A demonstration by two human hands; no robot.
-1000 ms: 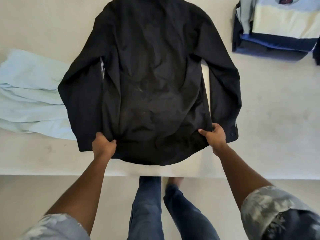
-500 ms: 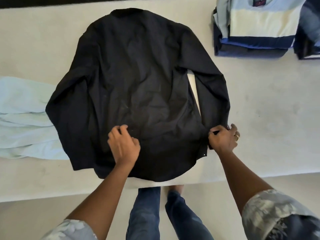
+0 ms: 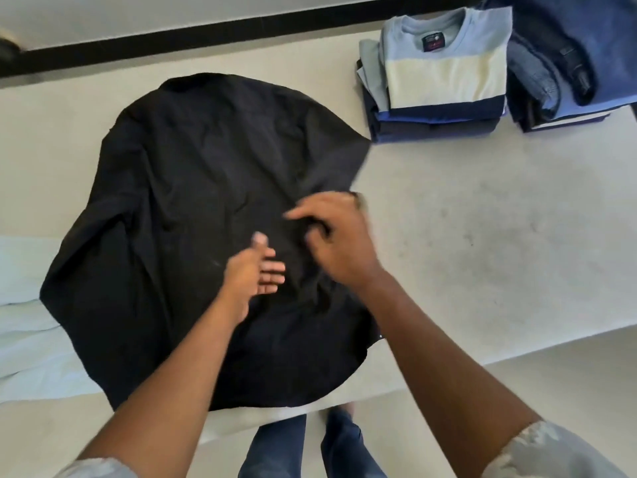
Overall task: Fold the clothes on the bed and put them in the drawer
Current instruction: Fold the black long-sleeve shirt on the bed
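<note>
My left hand lies open, fingers straight, on the middle of the black shirt spread on the bed. Just right of it, my right hand is blurred, fingers curled where a sleeve folds in; I cannot tell whether it pinches cloth. Folded clothes sit well beyond the right hand. A pale blue garment lies left of the left hand.
</note>
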